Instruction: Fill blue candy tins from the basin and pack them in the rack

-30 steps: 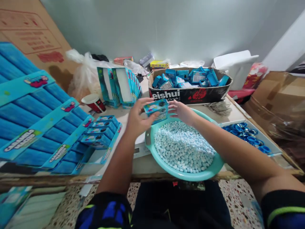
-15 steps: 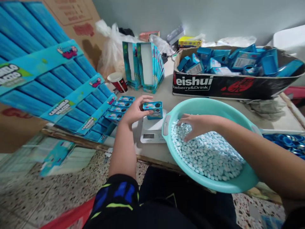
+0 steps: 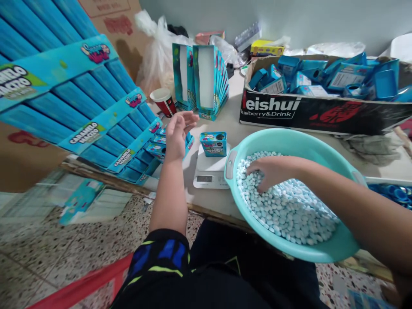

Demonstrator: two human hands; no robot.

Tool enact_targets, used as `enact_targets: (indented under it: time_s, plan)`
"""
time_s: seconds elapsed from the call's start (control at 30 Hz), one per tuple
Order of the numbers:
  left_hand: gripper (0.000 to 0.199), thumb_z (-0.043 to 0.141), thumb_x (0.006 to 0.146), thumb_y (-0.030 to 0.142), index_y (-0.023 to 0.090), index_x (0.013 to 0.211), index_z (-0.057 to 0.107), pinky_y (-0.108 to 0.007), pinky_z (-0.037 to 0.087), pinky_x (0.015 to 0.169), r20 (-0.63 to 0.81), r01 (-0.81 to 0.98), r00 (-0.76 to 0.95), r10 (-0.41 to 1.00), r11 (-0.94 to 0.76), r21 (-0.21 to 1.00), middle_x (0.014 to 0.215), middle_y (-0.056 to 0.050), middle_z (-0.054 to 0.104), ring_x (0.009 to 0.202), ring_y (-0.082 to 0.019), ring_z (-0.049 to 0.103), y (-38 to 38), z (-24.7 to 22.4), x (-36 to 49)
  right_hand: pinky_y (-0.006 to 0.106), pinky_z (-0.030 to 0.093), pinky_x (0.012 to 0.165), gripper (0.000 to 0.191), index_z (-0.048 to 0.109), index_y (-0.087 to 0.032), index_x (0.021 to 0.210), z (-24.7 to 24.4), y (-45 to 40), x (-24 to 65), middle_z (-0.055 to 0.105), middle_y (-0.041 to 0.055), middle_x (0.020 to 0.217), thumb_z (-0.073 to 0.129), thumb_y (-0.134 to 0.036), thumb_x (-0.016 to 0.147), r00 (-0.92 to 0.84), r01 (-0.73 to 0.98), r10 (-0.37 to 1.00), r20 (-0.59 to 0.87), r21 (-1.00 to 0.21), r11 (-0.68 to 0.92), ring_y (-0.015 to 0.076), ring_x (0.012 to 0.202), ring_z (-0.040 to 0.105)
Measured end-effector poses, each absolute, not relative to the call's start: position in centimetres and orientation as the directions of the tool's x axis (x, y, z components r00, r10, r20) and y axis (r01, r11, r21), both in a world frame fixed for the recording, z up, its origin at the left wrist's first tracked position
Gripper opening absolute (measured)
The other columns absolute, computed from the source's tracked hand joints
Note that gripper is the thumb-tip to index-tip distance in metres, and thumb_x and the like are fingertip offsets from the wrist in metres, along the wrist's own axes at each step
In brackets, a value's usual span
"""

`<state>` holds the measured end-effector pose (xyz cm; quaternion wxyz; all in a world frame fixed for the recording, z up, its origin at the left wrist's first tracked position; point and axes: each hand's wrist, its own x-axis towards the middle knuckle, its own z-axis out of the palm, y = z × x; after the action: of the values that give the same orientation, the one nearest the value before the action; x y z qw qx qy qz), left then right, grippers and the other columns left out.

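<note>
A small blue candy box [image 3: 213, 144] stands upright on the white kitchen scale [image 3: 209, 178]. To its left is my left hand [image 3: 180, 134], raised with fingers apart and nothing in it, no longer touching that box. Behind and below the hand, more small blue boxes [image 3: 156, 149] stand in a group, partly covered by it. My right hand [image 3: 269, 171] reaches into the turquoise basin [image 3: 322, 143], thumb and fingers apart, fingertips among the pale blue and white candies [image 3: 289, 214].
Stacked display cartons full of blue boxes [image 3: 80, 90] rise on the left. A red paper cup [image 3: 164, 103] and folded display boxes [image 3: 206, 81] stand behind. At the back right, a black carton [image 3: 273, 105] holds several blue boxes. Blue caps [image 3: 391, 193] lie at the right.
My left hand has let go of the candy box on the scale and moved left and up. My right hand stays in the candies. The whole view has shifted slightly.
</note>
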<state>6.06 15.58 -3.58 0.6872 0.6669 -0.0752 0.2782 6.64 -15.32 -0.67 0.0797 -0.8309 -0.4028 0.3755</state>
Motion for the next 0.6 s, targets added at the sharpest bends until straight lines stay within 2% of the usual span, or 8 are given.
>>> enact_targets:
  time_s: [0.1, 0.27, 0.47, 0.6]
  plan:
    - [0.053, 0.061, 0.089, 0.073, 0.022, 0.101, 0.07, -0.03, 0.057, 0.084, 0.486, -0.493, 0.781, 0.392, -0.088, 0.865, 0.095, -0.007, 0.077, 0.095, -0.019, 0.075, 15.6, -3.3, 6.2, 0.033, 0.045, 0.071, 0.051, 0.074, -0.022, 0.122, -0.1, -15.3, 6.6, 0.074, 0.0071, 0.111, 0.073, -0.034, 0.072, 0.395, 0.609, 0.728, -0.561, -0.433, -0.664, 0.0288, 0.095, 0.067]
    - [0.056, 0.058, 0.089, 0.075, 0.02, 0.095, 0.068, -0.029, 0.056, 0.072, 0.499, -0.505, 0.705, 0.504, -0.138, 0.852, 0.081, -0.005, 0.074, 0.08, -0.017, 0.074, 15.4, -3.3, 6.7, 0.031, 0.04, 0.067, 0.031, 0.077, -0.022, 0.106, 0.7, -16.1, 7.3, 0.072, 0.0059, 0.098, 0.072, -0.037, 0.079, 0.479, 0.594, 0.709, -0.517, -0.403, -0.696, 0.0221, 0.08, 0.062]
    - [0.062, 0.05, 0.09, 0.08, 0.02, 0.094, 0.064, -0.032, 0.055, 0.069, 0.492, -0.47, 0.666, 0.561, -0.196, 0.86, 0.078, -0.002, 0.07, 0.073, -0.017, 0.071, 15.7, -3.8, 7.1, 0.032, 0.039, 0.068, 0.023, 0.076, -0.022, 0.098, 0.3, -17.8, 9.0, 0.072, 0.0036, 0.087, 0.063, -0.038, 0.088, 0.602, 0.581, 0.712, -0.362, -0.413, -0.701, 0.0187, 0.071, 0.058]
    - [0.06, 0.049, 0.092, 0.079, 0.021, 0.097, 0.062, -0.032, 0.053, 0.07, 0.48, -0.45, 0.681, 0.553, -0.202, 0.87, 0.079, -0.001, 0.068, 0.075, -0.017, 0.071, 15.9, -3.9, 7.1, 0.032, 0.043, 0.074, 0.026, 0.076, -0.021, 0.099, -0.1, -18.4, 9.9, 0.075, 0.0047, 0.095, 0.06, -0.039, 0.088, 0.658, 0.566, 0.705, -0.263, -0.445, -0.694, 0.0221, 0.081, 0.063]
